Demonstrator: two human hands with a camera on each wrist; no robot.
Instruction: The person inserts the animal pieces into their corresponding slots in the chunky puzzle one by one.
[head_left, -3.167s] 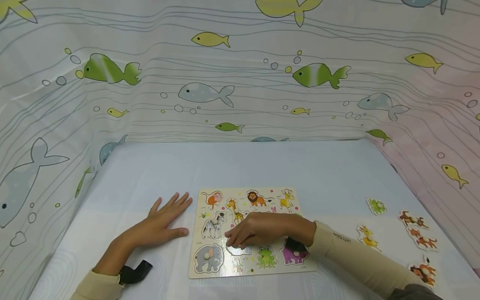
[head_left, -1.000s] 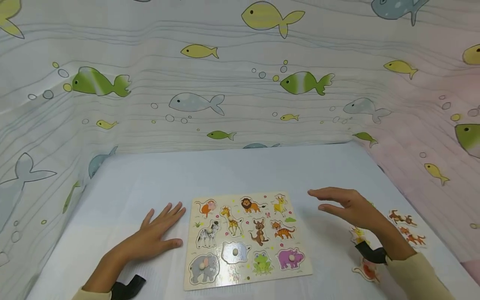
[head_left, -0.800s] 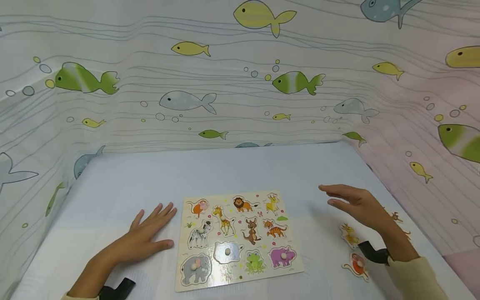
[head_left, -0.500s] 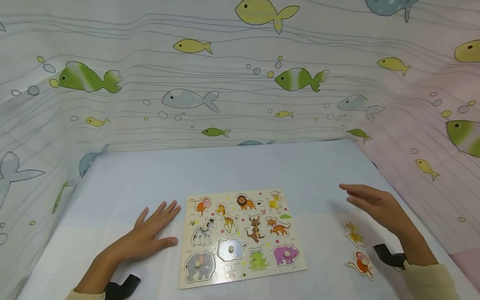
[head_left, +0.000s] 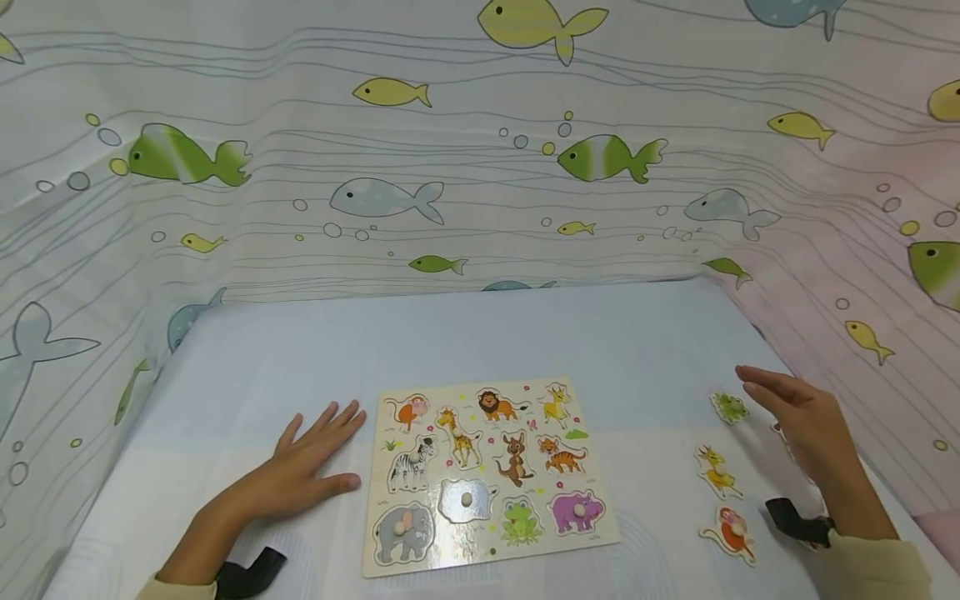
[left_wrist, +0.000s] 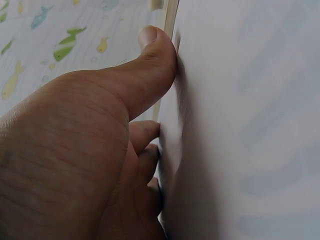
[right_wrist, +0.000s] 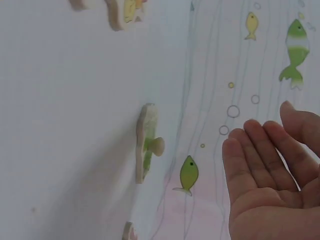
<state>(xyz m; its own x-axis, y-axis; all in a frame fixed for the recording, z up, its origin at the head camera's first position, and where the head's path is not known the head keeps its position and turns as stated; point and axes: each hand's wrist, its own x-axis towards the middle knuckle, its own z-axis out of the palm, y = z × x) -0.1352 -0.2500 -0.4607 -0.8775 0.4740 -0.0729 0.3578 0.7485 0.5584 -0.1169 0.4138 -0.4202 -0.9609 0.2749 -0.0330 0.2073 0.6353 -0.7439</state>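
Note:
My left hand (head_left: 311, 457) rests on the white table, fingers spread, just left of a wooden animal puzzle board (head_left: 446, 542). On the board sit knobbed pieces: a grey, glare-washed animal piece (head_left: 453, 502), an elephant (head_left: 416, 533), a hippo (head_left: 570, 521), a zebra (head_left: 405, 473) and a giraffe (head_left: 465, 446). My right hand (head_left: 810, 425) hovers over the table's right side, fingers loosely extended and holding nothing. A green frog piece (head_left: 729, 407) lies nearest its fingertips; in the right wrist view that piece (right_wrist: 146, 160) shows its knob.
An antelope piece (head_left: 717, 475) and a monkey piece (head_left: 726, 533) lie right of the board. Further pieces are mostly hidden beneath my right hand and forearm. A fish-printed curtain (head_left: 480, 150) encloses the table at the back and sides.
My right hand has left the grey animal piece on the board and moved right, over the loose pieces, uncovering the frog piece lately. My left hand stays beside the board; the head view shifted slightly.

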